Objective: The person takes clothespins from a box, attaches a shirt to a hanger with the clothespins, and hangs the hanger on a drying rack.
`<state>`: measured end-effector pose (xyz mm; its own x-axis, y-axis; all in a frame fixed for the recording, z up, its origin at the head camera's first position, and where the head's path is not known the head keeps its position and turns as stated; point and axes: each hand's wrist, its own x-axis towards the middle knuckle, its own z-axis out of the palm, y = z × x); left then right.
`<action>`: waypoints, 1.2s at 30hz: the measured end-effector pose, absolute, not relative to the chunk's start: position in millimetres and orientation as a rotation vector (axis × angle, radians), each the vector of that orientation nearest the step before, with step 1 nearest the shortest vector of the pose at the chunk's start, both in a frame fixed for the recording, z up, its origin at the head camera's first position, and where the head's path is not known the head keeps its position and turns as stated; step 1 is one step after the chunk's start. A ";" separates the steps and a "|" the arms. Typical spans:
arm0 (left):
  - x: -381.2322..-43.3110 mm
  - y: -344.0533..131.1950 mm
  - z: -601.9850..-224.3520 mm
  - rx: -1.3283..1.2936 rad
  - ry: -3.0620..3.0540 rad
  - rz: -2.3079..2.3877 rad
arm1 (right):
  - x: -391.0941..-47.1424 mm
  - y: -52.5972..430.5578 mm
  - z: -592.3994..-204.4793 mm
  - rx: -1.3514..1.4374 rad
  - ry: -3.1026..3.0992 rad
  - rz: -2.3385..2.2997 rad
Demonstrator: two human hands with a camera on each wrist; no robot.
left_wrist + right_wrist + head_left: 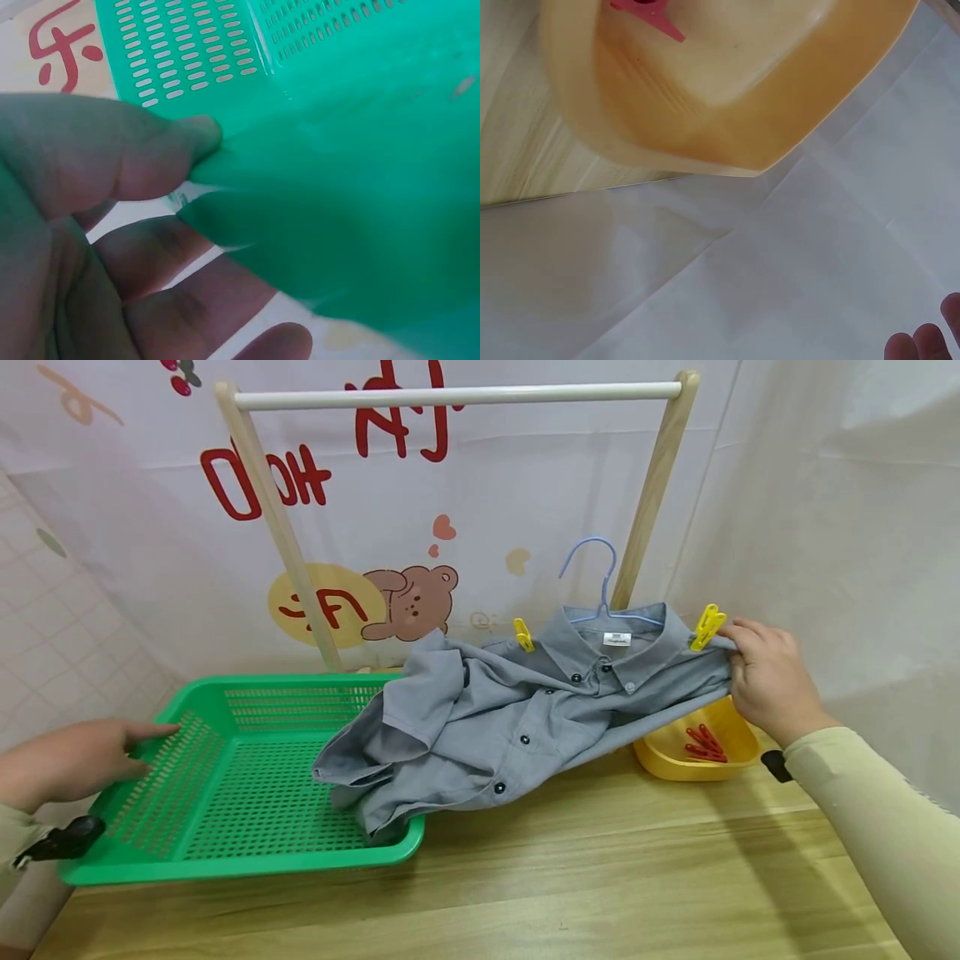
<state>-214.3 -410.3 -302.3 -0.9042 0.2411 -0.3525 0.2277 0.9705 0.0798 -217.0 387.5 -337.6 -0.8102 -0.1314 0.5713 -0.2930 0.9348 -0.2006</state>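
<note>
A grey button-up shirt [555, 727] is on a blue hanger [606, 581], its lower part draped over the right end of a green plastic basket [247, 864]. Yellow clothespins [708, 627] are clipped near both shoulders. With my right hand [772, 677] I pinch the shirt at the shoulder on the right; the fingers behind the cloth are hidden. My left hand [75, 760] grips the basket's left rim, the thumb [142, 154] on one side and the other fingers on the opposite side in the left wrist view.
Behind the shirt stands a rack with a white bar [465, 396] and wooden posts. A yellow bin [675, 767] holding several red clothespins [705, 745] sits below my right hand. The wooden table [540, 885] extends in front, and a printed cloth [480, 510] hangs behind.
</note>
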 end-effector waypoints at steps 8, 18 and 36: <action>-211.7 -416.7 -306.7 0.322 2.739 0.052 | -218.4 395.0 -340.2 0.288 -2.531 0.369; -209.5 -424.1 -306.9 0.356 2.700 0.098 | -218.8 396.3 -343.5 0.316 -2.525 0.371; -206.4 -430.7 -308.5 0.271 2.713 0.104 | -219.9 404.9 -346.7 0.277 -2.538 0.386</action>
<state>-206.4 -430.7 -308.5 -0.8970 0.2042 -0.3920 0.1737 0.9784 0.1121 -219.9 404.9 -346.7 -0.8262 -0.1155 0.5514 -0.2741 0.9375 -0.2143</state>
